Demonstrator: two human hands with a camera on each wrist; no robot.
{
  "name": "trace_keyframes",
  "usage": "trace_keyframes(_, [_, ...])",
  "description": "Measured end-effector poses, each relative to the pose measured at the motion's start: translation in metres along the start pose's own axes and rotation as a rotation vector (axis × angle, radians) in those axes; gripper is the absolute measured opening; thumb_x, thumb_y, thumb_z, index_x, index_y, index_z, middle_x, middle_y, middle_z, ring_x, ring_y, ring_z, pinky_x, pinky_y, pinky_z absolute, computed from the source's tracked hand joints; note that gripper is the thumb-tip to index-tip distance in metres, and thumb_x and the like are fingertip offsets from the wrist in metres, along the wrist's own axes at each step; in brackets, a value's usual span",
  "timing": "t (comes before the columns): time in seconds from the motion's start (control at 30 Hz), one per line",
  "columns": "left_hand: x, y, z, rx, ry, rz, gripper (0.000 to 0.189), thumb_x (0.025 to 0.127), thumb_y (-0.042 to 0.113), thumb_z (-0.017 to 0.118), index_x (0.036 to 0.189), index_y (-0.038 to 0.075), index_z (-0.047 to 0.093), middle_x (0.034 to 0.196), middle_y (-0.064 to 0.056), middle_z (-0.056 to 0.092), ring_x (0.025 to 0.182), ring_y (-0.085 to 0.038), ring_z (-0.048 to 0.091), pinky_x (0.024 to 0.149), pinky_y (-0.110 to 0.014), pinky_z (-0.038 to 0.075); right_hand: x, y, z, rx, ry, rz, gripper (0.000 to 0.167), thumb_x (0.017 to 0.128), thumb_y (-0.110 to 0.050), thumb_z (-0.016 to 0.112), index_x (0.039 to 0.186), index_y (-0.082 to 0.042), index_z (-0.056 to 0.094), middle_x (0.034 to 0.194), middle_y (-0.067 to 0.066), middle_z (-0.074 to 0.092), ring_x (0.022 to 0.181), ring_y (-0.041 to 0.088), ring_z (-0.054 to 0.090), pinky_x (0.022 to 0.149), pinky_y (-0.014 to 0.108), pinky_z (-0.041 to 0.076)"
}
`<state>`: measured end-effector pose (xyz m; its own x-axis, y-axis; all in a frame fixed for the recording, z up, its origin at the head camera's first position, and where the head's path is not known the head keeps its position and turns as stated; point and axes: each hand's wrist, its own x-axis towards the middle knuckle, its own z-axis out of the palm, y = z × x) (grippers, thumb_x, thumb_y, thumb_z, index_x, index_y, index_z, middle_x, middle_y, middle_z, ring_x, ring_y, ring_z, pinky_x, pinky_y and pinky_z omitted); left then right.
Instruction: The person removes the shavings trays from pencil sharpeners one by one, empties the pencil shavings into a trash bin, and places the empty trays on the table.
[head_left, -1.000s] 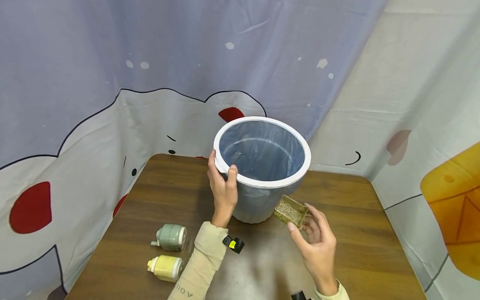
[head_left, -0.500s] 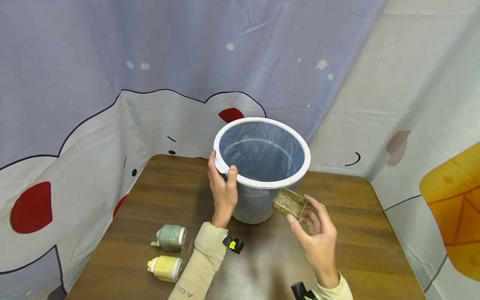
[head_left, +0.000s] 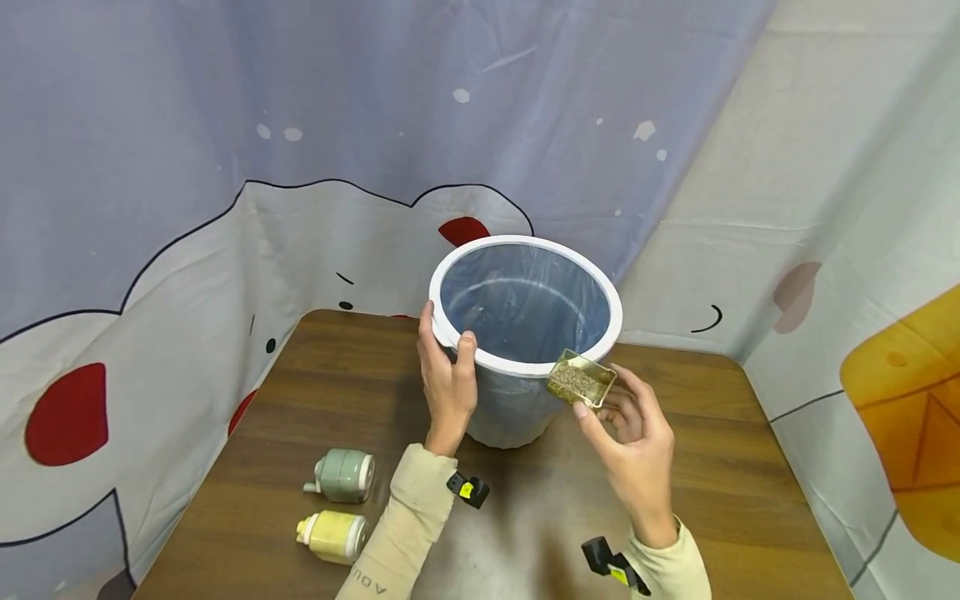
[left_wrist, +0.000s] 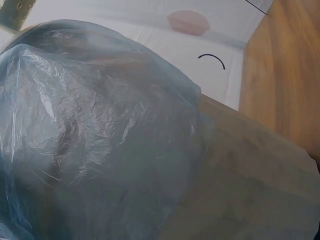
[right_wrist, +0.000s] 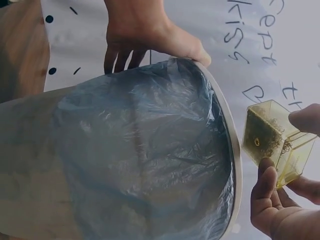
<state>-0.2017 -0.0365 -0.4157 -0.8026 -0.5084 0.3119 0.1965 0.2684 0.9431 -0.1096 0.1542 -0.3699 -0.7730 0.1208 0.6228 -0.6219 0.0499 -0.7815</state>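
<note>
Translucent yellow rectangular box (right_wrist: 291, 159) in right grip (head_left: 636, 446) (crumbly contents (head_left: 573, 380), seemingly).

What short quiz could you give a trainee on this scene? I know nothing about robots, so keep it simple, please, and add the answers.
1. Choose one: the small see-through box is held in A) the left hand, B) the right hand, C) both hands.
2. True or false: the box is empty.
3. Fill in: the left hand grips the bin by its white ____.

Key:
1: B, the right hand.
2: False; small dry bits lie in it.
3: rim.
</note>
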Motion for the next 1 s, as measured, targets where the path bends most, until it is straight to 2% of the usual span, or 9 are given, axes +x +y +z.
trace_keyframes(0.2, [0.000,-0.002,0.001,-0.032,-0.012,0.023,0.064,0.084,0.045,0.051,0.141,0.046,0.022,0.134,0.001,0.040,0.115,-0.019,0.045,0.091,-0.047,0.038,0.007,0.002,0.003,-0.005,0.006,0.002,0.057,0.071,0.017,0.066,0.124,0.010,0.047,0.110,0.028,0.049,0.090,0.023,0.057,0.073,0.021,0.048])
trace_keyframes(0.47, [0.000,-0.001,0.000,-0.051,-0.011,0.036,0.064,0.084,0.044,0.051,0.141,0.044,0.022,0.133,0.001,0.040,0.113,-0.019,0.044,0.091,-0.045,0.038,0.017,0.005,0.005,-0.003,0.007,0.003,0.061,0.068,0.020,0.066,0.125,0.010,0.046,0.112,0.029,0.044,0.089,0.023,0.057,0.073,0.022,0.048])
trace_keyframes(0.67, [-0.001,0.001,0.002,-0.046,-0.024,0.026,0.064,0.084,0.046,0.050,0.141,0.046,0.021,0.129,-0.003,0.041,0.111,-0.021,0.045,0.089,-0.047,0.038,0.024,-0.002,0.008,-0.010,0.006,0.007,0.061,0.068,0.020,0.067,0.125,0.010,0.047,0.111,0.027,0.043,0.088,0.023,0.056,0.072,0.023,0.048])
trace_keyframes(0.83, [-0.001,0.002,0.003,-0.040,-0.053,0.015,0.064,0.085,0.048,0.048,0.141,0.047,0.018,0.129,-0.004,0.039,0.111,-0.021,0.045,0.090,-0.047,0.038,0.032,-0.015,0.014,-0.098,0.003,-0.062,0.060,0.066,0.022,0.066,0.122,0.013,0.047,0.109,0.030,0.043,0.088,0.026,0.056,0.072,0.021,0.049])
trace_keyframes(1.0, [-0.002,0.001,0.002,-0.038,-0.051,0.002,0.064,0.084,0.049,0.048,0.140,0.048,0.018,0.129,-0.004,0.040,0.110,-0.021,0.045,0.090,-0.047,0.038,0.041,-0.023,0.017,-0.225,-0.018,-0.099,0.058,0.067,0.017,0.069,0.121,0.014,0.049,0.110,0.028,0.047,0.089,0.030,0.056,0.072,0.022,0.049])
